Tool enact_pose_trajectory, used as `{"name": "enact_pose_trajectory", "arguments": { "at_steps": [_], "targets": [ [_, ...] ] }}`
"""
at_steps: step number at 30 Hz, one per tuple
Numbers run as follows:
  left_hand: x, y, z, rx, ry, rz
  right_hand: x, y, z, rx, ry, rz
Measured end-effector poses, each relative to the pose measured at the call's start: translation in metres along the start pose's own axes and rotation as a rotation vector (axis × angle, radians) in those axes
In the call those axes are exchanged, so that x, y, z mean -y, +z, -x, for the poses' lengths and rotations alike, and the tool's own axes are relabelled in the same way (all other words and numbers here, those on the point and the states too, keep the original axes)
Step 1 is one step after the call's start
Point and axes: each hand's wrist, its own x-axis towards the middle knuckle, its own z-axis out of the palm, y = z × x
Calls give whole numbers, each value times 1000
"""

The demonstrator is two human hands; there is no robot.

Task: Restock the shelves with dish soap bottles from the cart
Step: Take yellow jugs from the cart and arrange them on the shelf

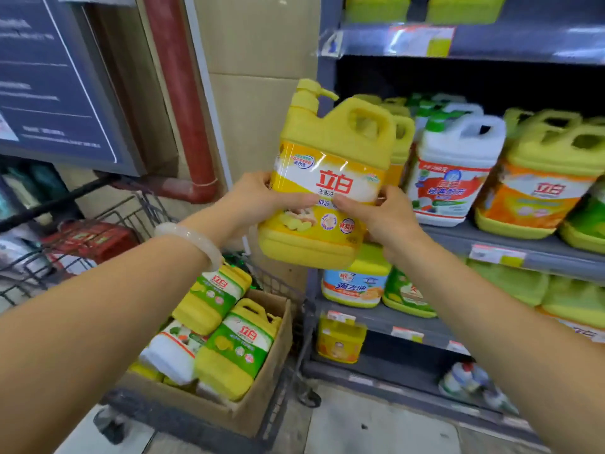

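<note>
1. Forearms reach in from the bottom corners; a smooth, pale bangle (193, 239) rings the left wrist.
2. Both hands clasp one yellow dish soap bottle (330, 178) in mid-air: the left hand (258, 198) wraps the left edge of its glossy label, the right hand (376, 214) curls around the lower right side, thumbs pressed onto the front.
3. This bottle is a squat plastic jug with a moulded loop handle, a pump nozzle on top and a shiny wrap label printed in red characters. It is tilted slightly and sits in front of the shelf's left end, above the cart.
4. Below the hands, a wire cart (294, 309) carries an open cardboard box (262, 388) packed with more jugs lying on their sides, yellow with green labels, one white.
5. Further right, grey metal shelves (491, 240) hold rows of similar handled jugs: a white jug (455, 172) with a red label, lime-green ones with orange labels, and lower tiers of yellow and green containers.
6. Behind the cart, a rust-red pipe (183, 93) runs down a beige tiled wall.
</note>
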Motion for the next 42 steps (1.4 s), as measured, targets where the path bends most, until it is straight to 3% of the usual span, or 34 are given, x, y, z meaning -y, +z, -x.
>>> {"name": "enact_pose_trajectory", "arguments": {
  "at_steps": [9,23,32,37,42],
  "targets": [
    [-101,184,40,164,127,122,59,-206,73,-247,-117,172],
    [-259,446,60,352,342,241,127,-489,126,-540,-309,211],
    [-391,566,-9,379,618,275,210,-638,61,-634,-509,312],
    [-460,636,-73,397,651,359,251,-719,-5,-666,-581,390],
    [-491,705,-123,402,641,333,247,-795,-59,-681,-588,367]
  ]
}}
